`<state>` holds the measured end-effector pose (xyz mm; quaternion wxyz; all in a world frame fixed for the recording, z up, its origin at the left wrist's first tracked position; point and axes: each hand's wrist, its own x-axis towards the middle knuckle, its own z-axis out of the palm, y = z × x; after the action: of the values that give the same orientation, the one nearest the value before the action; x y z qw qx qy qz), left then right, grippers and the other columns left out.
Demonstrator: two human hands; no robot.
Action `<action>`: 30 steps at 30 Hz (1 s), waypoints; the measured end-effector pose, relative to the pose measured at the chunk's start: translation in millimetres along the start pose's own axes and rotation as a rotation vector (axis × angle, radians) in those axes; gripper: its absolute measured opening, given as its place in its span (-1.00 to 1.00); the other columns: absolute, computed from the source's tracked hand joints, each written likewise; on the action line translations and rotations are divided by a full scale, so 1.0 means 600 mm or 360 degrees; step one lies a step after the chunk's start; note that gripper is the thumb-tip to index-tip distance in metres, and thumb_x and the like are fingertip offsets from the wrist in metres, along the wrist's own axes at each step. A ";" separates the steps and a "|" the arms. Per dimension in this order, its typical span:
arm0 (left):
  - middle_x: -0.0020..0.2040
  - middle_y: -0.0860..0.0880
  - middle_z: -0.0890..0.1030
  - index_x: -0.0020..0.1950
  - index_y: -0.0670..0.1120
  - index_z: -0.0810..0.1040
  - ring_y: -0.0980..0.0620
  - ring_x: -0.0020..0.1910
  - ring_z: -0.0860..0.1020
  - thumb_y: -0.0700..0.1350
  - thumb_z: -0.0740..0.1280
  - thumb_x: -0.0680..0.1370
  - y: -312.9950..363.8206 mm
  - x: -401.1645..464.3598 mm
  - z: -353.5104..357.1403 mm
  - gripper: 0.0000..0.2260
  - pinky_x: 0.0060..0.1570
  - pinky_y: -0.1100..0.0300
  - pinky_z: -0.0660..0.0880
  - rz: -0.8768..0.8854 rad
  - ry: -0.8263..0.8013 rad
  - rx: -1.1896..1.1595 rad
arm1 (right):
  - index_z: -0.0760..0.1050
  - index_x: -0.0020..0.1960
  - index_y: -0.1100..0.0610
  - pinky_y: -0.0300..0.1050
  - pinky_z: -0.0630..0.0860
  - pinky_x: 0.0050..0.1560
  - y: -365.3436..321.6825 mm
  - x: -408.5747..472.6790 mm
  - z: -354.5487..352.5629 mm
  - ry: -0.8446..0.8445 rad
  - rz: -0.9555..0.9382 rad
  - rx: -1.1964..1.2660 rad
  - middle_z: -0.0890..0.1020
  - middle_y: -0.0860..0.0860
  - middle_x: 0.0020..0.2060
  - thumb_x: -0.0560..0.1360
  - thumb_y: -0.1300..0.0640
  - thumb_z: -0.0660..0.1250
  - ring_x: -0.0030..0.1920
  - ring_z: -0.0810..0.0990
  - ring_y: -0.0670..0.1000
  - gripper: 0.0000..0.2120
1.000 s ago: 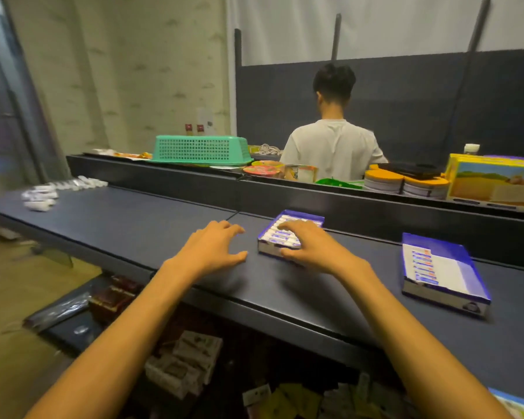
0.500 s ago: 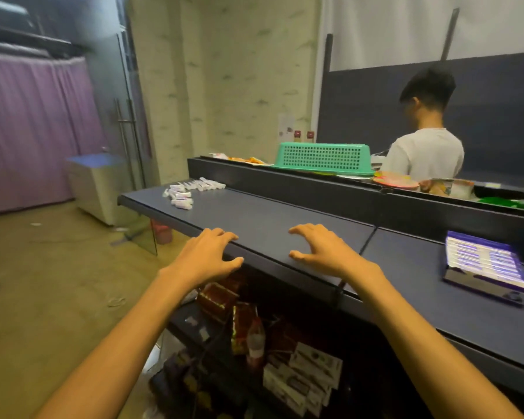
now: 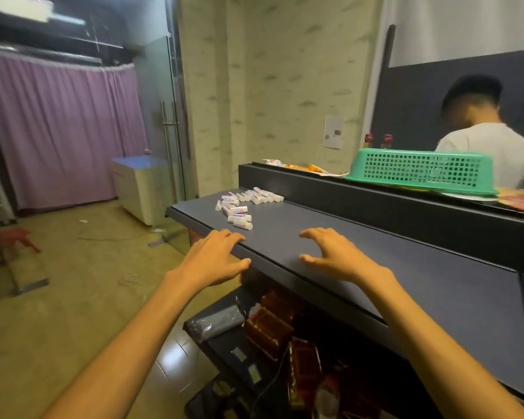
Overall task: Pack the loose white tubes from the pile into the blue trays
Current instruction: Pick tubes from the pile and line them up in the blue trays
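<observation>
Two empty hands; perhaps twenty white tubes (image 3: 245, 202) piled ahead

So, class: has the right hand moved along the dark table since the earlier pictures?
Yes. The right hand has left the blue tray, now out of view, and travelled left along the table towards the pile of white tubes.

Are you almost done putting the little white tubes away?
Not yet. A pile of loose white tubes still lies at the far end of the dark counter. Neither hand holds a tube: the left hand is by the counter's front edge and the right hand hovers over the top, both short of the pile. No blue tray shows in this view, so how many are already packed can't be told.
</observation>
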<state>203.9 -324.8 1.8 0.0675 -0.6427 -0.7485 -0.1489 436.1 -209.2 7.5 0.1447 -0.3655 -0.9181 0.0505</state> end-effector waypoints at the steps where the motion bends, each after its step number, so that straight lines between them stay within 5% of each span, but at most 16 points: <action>1: 0.39 0.03 0.41 0.44 0.10 0.33 0.02 0.35 0.36 0.22 0.26 0.52 -0.017 0.020 0.000 -0.49 0.27 0.00 0.40 -0.0005 0.0003 0.0013 | 0.26 0.46 0.00 0.04 0.30 0.39 -0.001 0.027 0.006 0.0001 -0.0001 0.0004 0.36 0.00 0.43 0.57 -0.08 0.27 0.41 0.31 0.04 -0.49; 16: 0.40 0.02 0.41 0.44 0.12 0.32 0.00 0.36 0.36 0.18 0.27 0.54 -0.245 0.278 0.043 -0.52 0.24 0.02 0.39 0.0097 -0.0025 -0.0078 | 0.25 0.47 0.00 0.01 0.30 0.40 -0.032 0.336 0.072 -0.0021 0.0068 -0.0072 0.34 0.00 0.45 0.56 -0.07 0.29 0.41 0.32 0.03 -0.47; 30: 0.38 0.04 0.45 0.42 0.11 0.37 0.01 0.34 0.42 0.15 0.35 0.48 -0.400 0.503 0.117 -0.48 0.32 -0.03 0.39 0.0538 -0.0145 -0.0423 | 0.30 0.44 -0.02 -0.07 0.38 0.30 -0.052 0.473 0.126 0.0121 0.0584 -0.0034 0.41 -0.01 0.40 0.56 -0.03 0.30 0.34 0.39 -0.02 -0.53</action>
<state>-75.4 -50.0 -8.9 -0.0277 -0.7684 -0.6062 -0.2035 196.6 -36.0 6.3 0.1638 -0.5300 -0.8304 0.0523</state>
